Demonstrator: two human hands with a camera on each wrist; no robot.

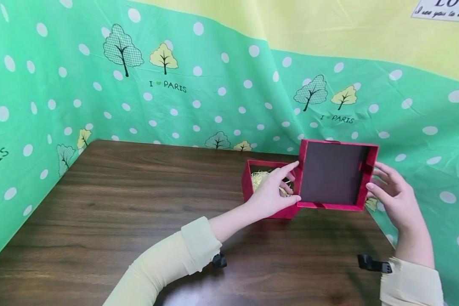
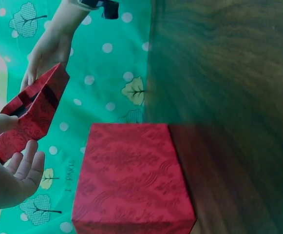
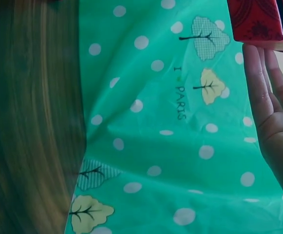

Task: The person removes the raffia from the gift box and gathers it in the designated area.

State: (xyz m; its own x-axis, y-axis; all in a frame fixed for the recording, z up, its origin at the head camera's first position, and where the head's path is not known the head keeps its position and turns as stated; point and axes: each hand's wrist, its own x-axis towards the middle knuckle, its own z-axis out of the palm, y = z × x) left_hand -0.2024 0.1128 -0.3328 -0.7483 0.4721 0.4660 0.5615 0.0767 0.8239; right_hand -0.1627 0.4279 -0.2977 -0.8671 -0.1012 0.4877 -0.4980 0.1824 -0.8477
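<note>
A red box lid (image 1: 330, 174) is held up in the air, its dark inside facing the head view. My left hand (image 1: 269, 193) grips the lid's left edge between thumb and fingers. At the opposite side, my right hand (image 1: 399, 199) holds the right edge, thumb in front and fingers behind. Below and left of the lid stands the matching red box (image 2: 131, 175), uncovered on the table, with a patterned outside. Pale shredded filler (image 1: 258, 177) shows inside it, partly hidden by my left hand and the lid.
The box stands on a dark wood-grain table (image 1: 137, 191), near its far right corner. Behind and beside the table hangs a green and yellow cloth (image 1: 214, 59) with white dots and trees. Black wrist mounts (image 1: 372, 263) stick out by the sleeves.
</note>
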